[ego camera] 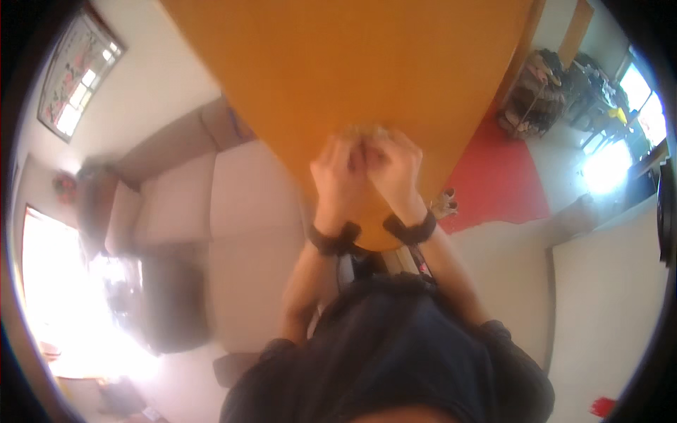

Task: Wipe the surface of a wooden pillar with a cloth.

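My left hand [338,164] and my right hand [394,166] are close together in front of an orange-brown wooden panel [359,63]. The fingers of both are curled inward, with the fingertips nearly meeting. A small pale yellowish thing [370,131] shows as a blur at the fingertips. What it is, and how each hand grips it, I cannot tell. Each wrist wears a dark band, one on the left [334,240] and one on the right [410,227]. The panel narrows downward to a rounded end below my hands.
To the left stands a beige sofa [254,190] beside a dark stool-like block [174,296]. A red mat [497,180] lies at right, with a pair of shoes [447,203] by its edge. Behind it are a loaded shoe rack [534,100] and a bright window [634,84].
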Available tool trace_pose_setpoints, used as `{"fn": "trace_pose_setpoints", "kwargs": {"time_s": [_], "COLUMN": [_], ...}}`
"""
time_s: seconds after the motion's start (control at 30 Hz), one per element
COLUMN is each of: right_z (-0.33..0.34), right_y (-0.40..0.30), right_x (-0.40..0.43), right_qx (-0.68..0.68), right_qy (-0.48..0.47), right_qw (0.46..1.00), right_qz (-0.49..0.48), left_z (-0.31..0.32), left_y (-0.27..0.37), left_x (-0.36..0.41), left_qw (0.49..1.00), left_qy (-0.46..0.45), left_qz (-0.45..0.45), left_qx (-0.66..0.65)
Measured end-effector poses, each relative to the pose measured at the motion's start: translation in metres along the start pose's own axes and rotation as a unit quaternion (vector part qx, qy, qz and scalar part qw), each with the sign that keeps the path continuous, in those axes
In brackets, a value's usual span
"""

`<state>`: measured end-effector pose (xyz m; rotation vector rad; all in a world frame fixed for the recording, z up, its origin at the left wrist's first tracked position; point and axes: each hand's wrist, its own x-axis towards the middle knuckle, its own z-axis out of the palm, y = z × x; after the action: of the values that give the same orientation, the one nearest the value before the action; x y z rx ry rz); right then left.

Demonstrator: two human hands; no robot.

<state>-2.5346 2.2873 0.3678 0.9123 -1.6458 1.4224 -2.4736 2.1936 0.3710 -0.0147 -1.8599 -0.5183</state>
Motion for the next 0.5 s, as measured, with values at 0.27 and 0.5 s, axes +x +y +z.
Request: {"fn": "trace_pose_setpoints", "kwargs": {"time_s": [0.27,0.5], "right_z": [-0.091,-0.094], "right_y": [0.001,0.010], "right_x": [-0.073,-0.074], "right_qx": [0.027,0.029], "right_qy": [0.063,-0.032], "right_qw": [0.997,0.999], "right_qz": [0.023,-0.009], "left_z": [0.022,0.015], "left_y": [0.069,0.082], "left_x": [-0.092,-0.093], "left_qw": [1.000,0.999], "left_qy": [0.004,0.026], "left_qz": [0.004,-0.036], "left_qx": [-0.012,0.006]}}
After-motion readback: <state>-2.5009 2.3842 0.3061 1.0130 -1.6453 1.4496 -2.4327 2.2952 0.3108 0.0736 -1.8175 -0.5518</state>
